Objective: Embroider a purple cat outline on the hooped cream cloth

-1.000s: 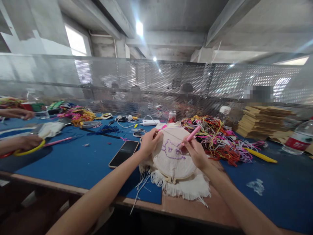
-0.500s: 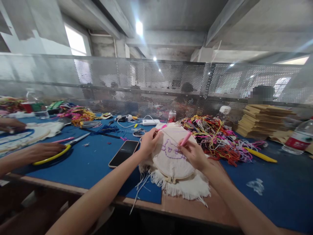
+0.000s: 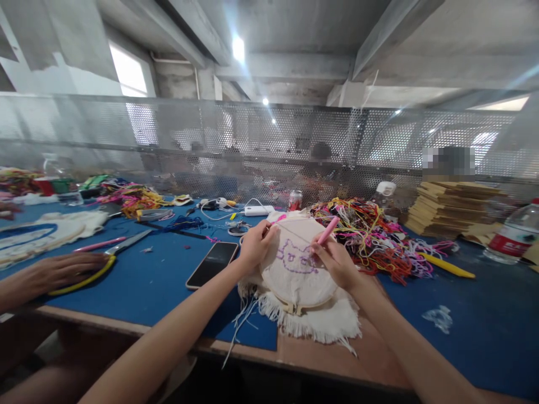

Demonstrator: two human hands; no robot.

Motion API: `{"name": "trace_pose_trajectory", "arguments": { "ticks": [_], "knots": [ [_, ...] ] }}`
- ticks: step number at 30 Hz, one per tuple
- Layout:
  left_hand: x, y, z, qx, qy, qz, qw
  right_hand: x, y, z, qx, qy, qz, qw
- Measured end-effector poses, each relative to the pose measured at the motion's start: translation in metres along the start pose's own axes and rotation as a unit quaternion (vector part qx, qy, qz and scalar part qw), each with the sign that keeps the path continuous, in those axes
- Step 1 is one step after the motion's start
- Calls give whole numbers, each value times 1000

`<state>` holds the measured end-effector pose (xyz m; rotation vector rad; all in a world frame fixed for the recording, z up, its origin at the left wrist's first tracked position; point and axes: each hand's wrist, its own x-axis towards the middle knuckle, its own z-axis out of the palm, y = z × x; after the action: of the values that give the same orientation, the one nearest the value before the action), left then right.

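Note:
White cloth with a fringed edge (image 3: 311,325) is stretched in a round embroidery hoop (image 3: 301,308), tilted up on the table edge. A purple outline of a cat's face (image 3: 298,257) is stitched on it. My left hand (image 3: 256,244) is closed on the hoop's left rim, thumb over the cloth. Between the fingertips of my right hand (image 3: 334,259) is a pink pen-shaped punch needle (image 3: 327,231), slanting up to the right, close to the cat's right side. Its tip is hidden by my fingers. A thin strand runs over the cloth between my hands.
A phone (image 3: 213,265) lies left of the hoop. Tangled yarn (image 3: 362,224) is piled behind it, near a yellow tool (image 3: 448,265), a can (image 3: 295,200) and a bottle (image 3: 511,235). At left, a co-worker's hand (image 3: 78,269) rests on yellow-handled scissors (image 3: 132,241).
My right hand and the punch needle have shifted slightly right and up. My left hand stays at the rim. The co-worker's hand and scissors have moved a little left.

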<state>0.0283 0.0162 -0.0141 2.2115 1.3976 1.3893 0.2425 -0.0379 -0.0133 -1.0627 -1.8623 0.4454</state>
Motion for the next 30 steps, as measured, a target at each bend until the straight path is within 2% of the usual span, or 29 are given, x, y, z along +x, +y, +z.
{"name": "trace_pose_trajectory", "arguments": {
  "ticks": [17, 23, 30],
  "knots": [
    [0, 4, -1, -4, -9, -12, 1000, 0, 8, 5, 7, 44, -15, 999],
    [0, 5, -2, 2, -9, -9, 1000, -1, 8, 5, 20, 35, -16, 999],
    [0, 5, -3, 10, -9, -10, 1000, -1, 6, 3, -45, 17, -40, 998]
  ]
}}
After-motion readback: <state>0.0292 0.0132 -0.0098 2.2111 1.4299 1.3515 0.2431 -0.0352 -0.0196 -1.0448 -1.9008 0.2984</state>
